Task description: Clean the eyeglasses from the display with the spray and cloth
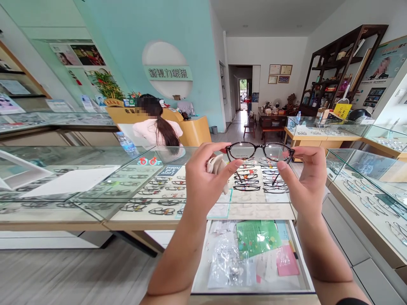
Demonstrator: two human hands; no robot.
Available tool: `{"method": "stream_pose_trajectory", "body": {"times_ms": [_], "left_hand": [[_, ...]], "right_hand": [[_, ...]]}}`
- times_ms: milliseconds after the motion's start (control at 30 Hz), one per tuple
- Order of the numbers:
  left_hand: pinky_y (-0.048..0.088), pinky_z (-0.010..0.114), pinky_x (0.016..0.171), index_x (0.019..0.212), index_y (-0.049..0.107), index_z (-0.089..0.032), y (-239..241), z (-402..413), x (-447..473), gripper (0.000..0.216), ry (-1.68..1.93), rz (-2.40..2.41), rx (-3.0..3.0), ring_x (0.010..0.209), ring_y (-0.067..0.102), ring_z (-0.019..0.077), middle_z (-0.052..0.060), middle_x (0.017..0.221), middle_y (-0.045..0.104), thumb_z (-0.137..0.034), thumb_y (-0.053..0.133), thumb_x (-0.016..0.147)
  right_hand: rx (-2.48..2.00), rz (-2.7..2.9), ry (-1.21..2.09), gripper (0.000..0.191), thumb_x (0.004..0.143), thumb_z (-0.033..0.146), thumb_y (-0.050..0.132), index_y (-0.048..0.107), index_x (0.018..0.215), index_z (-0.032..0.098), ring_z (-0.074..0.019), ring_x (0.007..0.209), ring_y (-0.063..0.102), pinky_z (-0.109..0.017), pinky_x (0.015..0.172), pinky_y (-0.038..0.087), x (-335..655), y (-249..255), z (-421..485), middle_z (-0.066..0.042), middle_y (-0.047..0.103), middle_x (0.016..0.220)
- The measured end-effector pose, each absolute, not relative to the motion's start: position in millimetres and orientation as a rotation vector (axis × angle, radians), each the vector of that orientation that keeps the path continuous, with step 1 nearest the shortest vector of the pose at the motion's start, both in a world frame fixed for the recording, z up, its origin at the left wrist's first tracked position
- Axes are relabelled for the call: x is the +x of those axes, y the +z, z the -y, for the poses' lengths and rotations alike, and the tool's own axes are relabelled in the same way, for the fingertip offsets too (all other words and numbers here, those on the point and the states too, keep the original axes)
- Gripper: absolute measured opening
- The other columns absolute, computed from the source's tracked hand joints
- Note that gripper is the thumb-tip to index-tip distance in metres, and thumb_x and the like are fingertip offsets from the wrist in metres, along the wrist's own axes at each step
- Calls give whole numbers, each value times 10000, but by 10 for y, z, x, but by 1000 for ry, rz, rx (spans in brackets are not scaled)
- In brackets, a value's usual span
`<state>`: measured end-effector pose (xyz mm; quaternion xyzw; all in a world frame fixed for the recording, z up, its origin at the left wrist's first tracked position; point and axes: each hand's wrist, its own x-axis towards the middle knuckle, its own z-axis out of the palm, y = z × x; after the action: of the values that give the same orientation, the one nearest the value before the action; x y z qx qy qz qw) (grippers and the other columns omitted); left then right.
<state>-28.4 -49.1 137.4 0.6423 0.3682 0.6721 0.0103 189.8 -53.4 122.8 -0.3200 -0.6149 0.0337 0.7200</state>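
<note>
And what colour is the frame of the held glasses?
The glasses frame looks very dark, nearly black; head view.

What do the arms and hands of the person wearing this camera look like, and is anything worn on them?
The left hand and right hand are ungloved, and I see no rings, watch or bracelet. Both forearms are bare. Something black, probably a sleeve edge, shows by the right arm; no sleeve shows on the left.

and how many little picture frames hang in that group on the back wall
4: an upper-left frame, an upper-right frame, a lower-left frame and a lower-right frame. None in the group looks hidden.
</note>
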Motion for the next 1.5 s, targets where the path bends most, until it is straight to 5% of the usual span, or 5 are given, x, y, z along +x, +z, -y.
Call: {"method": "stream_pose_trajectory", "body": {"times_ms": [467,667,1133,1500], "left_hand": [[526,298,680,1106,862,-248,1376,419,-368,511,1908,-1120,1965,740,679,161,35,965,805,-650,922,797],[553,307,773,1076,830,-241,1362,431,-323,435,2150,-1080,2070,864,711,178,18,949,768,-587,924,831],[533,305,678,1093,801,-232,1370,512,-269,425,2456,-1040,2229,791,633,164,27,930,724,-561,918,851],[606,332,789,1280,805,-302,1296,381,-285,496,2227,-1068,2007,855,700,169,59,1227,780,-557,905,866]], "right_hand": [[-652,1373,-94,327,913,324,845,633,1159,288,-209,951,689,-427,891,555,1891,1220,558,-11,643,1055],[-771,1396,11,294,932,365,821,656,1161,283,-230,1023,708,-457,953,559,1932,1246,556,-22,699,1053],[-858,1452,106,264,956,402,784,704,1176,281,-239,1050,734,-476,948,590,1959,1269,518,-44,779,1151],[-560,1373,-397,488,925,221,813,630,1363,333,-316,1175,689,-557,964,624,1841,1214,488,-80,697,1245]]}}
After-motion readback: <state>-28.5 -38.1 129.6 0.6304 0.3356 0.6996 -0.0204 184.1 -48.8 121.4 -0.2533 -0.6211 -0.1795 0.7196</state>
